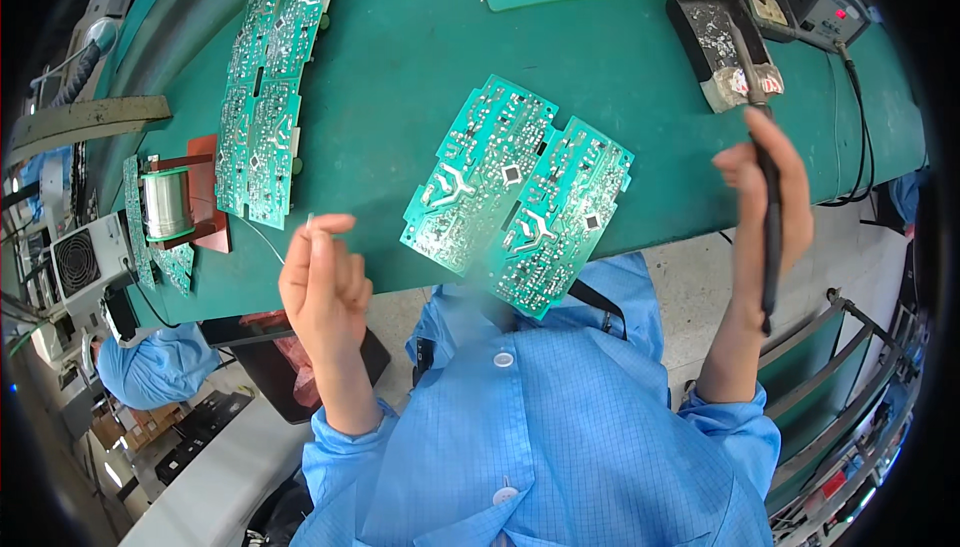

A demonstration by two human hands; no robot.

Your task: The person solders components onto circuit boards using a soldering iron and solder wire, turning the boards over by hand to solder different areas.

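My right hand (775, 192) is wrapped round the black handle of a soldering iron (770, 237). Its metal end points away from me, over a black tray (682, 22) holding silvery scraps. At left, my left hand (325, 282) is closed in a pinch on thin solder wire (262, 235), which runs to it from a spool (167, 205). The wire's end at the fingertips is hard to make out. Between my hands, a green circuit board panel (515, 172) lies tilted on the green mat, its near corner at the table edge. Neither hand touches it.
More circuit board panels (262, 97) lie at the far left. The spool stands on a reddish-brown holder (205, 192) beside smaller boards. A soldering station (835, 12) with a red light sits at the far right, its cable hanging over the edge. Metal rails (840, 367) stand at lower right.
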